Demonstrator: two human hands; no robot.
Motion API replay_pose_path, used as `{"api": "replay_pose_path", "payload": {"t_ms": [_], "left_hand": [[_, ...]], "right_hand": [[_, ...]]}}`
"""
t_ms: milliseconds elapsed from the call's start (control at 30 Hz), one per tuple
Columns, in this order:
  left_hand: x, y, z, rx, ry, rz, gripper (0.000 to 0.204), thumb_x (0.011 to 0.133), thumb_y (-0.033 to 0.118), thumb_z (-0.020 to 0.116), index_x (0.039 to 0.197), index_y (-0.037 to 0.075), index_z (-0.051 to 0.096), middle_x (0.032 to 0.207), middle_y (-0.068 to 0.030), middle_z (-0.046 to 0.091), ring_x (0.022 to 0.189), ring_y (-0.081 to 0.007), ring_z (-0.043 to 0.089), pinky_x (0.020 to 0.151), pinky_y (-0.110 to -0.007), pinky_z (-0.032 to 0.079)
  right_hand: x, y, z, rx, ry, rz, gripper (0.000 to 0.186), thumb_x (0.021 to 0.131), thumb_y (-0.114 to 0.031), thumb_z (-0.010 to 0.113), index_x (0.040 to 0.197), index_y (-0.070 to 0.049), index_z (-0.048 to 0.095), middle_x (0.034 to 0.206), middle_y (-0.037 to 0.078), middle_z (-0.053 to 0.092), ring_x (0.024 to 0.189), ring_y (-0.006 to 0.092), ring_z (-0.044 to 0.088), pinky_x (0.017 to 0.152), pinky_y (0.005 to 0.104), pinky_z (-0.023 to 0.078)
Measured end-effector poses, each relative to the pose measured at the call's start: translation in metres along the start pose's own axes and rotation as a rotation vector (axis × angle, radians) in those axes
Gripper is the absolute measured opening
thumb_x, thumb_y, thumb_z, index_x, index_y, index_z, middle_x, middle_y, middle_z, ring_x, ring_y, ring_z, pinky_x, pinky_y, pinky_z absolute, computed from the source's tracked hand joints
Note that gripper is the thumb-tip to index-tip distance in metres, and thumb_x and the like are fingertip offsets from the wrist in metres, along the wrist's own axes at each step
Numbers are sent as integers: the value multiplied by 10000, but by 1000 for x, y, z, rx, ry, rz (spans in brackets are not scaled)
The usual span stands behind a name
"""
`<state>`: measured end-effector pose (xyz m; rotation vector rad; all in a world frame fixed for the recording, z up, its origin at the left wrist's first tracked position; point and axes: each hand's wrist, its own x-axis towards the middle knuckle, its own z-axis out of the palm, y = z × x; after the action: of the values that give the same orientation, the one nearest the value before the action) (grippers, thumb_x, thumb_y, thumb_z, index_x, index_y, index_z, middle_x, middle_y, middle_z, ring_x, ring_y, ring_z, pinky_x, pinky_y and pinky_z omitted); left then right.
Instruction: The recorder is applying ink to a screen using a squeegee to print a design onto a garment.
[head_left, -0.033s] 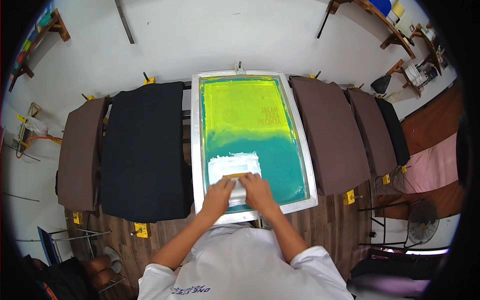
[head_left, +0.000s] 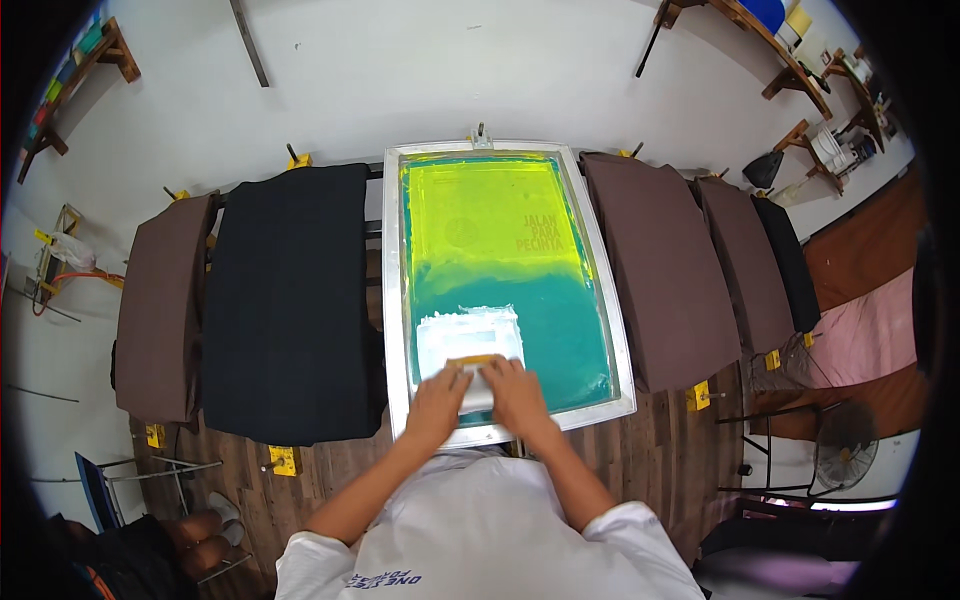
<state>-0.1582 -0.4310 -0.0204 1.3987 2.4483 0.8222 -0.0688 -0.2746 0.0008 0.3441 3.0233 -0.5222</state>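
Note:
A silkscreen frame (head_left: 622,350) with a pale metal border lies in front of me. Its mesh (head_left: 555,330) is teal in the near part and coated yellow-green in the far part. White ink (head_left: 470,330) covers a patch at the near left of the mesh. Over that patch, both hands grip a squeegee (head_left: 473,360) with a yellowish edge and a pale body. My left hand (head_left: 437,402) closes round its left side, my right hand (head_left: 515,392) round its right. The hands hide much of the squeegee, including its lower edge.
Boards draped in black cloth (head_left: 285,300) and brown cloth (head_left: 660,270) flank the screen. Yellow clamps (head_left: 284,461) jut from their ends. A fan (head_left: 846,447) stands at right. Another person's legs (head_left: 205,545) show at lower left. Wooden shelves (head_left: 770,50) hang on the wall.
Both hands and the squeegee have shifted slightly toward me over the white patch. The screen and the draped boards stay in place.

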Motion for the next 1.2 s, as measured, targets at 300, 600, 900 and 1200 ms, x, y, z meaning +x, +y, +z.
{"api": "replay_pose_path", "payload": {"t_ms": [300,600,900,1200], "left_hand": [[-11,30,-40,-150,-169,-46,527,635,-110,621,1156,-35,653,1088,-233,682,963,-405,662,887,-446,528],[48,-16,-27,-64,43,35,439,676,-123,596,1096,-3,642,1054,-196,665,972,-385,642,815,-470,516],[-49,40,-24,-10,-106,-10,583,662,-64,670,1235,11,591,1220,-196,601,1149,-355,582,911,-447,458],[50,-5,-38,-89,41,11,502,639,-131,599,1122,-10,667,1086,-211,680,990,-391,654,900,-433,524]], "right_hand": [[-17,-20,-44,58,-272,49,480,676,-26,695,1145,-121,666,1121,85,648,1040,309,608,851,487,472],[52,7,-20,39,-45,32,406,703,-7,670,1097,-103,660,1060,100,645,1015,317,612,819,484,492],[-54,-24,-4,68,7,-12,512,677,-16,678,1180,-82,618,1200,117,597,1132,294,562,839,467,454],[49,5,-42,-7,-57,14,364,738,-25,648,1085,-126,696,1044,95,677,972,322,644,797,501,494]]}}
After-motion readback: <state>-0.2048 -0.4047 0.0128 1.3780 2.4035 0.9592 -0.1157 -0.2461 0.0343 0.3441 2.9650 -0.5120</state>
